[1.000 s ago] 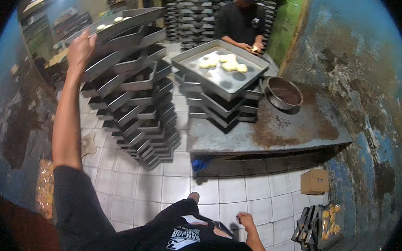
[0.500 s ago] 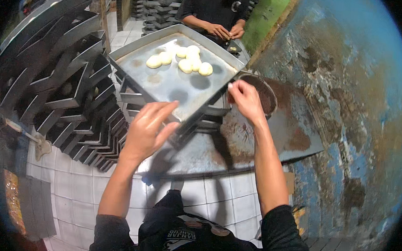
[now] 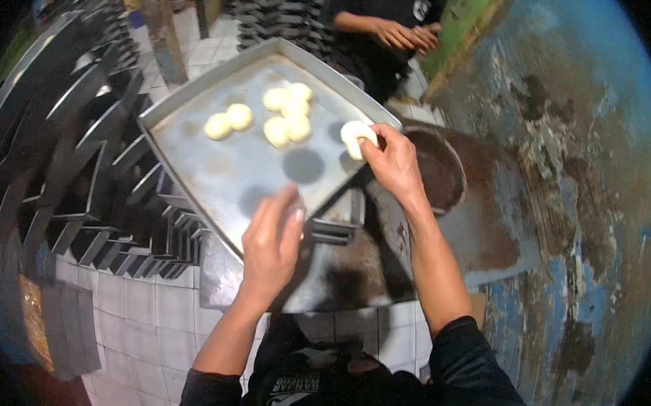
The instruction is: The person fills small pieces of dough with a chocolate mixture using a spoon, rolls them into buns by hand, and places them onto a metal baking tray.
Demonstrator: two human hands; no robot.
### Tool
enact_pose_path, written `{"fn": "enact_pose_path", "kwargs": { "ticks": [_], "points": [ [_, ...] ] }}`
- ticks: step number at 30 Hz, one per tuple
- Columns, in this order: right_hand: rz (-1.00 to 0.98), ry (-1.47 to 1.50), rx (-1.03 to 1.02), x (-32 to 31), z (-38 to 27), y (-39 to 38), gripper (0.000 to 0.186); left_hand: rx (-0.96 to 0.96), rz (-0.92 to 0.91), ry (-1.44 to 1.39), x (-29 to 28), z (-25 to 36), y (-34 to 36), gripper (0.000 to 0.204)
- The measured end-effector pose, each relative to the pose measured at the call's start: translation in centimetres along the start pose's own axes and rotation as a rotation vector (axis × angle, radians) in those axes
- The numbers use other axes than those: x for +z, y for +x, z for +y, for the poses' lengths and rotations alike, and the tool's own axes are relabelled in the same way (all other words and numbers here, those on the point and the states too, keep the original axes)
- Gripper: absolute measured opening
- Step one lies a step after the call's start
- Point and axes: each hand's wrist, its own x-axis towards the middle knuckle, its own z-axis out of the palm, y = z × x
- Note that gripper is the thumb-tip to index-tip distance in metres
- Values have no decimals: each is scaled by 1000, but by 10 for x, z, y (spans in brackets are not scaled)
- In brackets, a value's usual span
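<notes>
Right hand [image 3: 390, 158] pinches a pale dough piece [image 3: 351, 135] just inside the right corner of the metal tray [image 3: 226, 173].
Left hand [image 3: 274, 233] by the tray's near right edge, looks unladen, thumb and fingers loosely parted; blur hides whether its fingertips touch the metal. On the tray, a clump of dough balls [image 3: 294, 110] sits toward the far corner, a joined pair [image 3: 228, 122] toward the left corner. Beyond the right corner, a round pan [image 3: 440, 166] on the counter [image 3: 491, 214]. Handling: light pinch, soft dough probably dents; best kept clear of rim and neighbours. Against half a second ago: right hand is then outside the right corner, no dough visible in it; the ball at the clump's right side is now gone from there.
</notes>
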Motion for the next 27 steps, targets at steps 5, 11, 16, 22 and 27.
{"fn": "enact_pose_path", "kwargs": {
  "ticks": [5,11,16,22,27],
  "points": [
    [-133,207,-291,-54,0,-100,31,-354,50,-858,120,23,8,33],
    [-75,563,49,-108,129,-184,27,-146,53,-487,275,39,-39,33],
    [-80,1222,312,-143,180,-231,34,-450,-85,-645,329,81,-81,39],
    [63,464,268,-124,228,-269,25,-658,-186,-356,335,11,-164,45],
    [-371,291,-245,-76,243,-279,20,-696,-331,-386,315,-51,-233,37]
  ]
}}
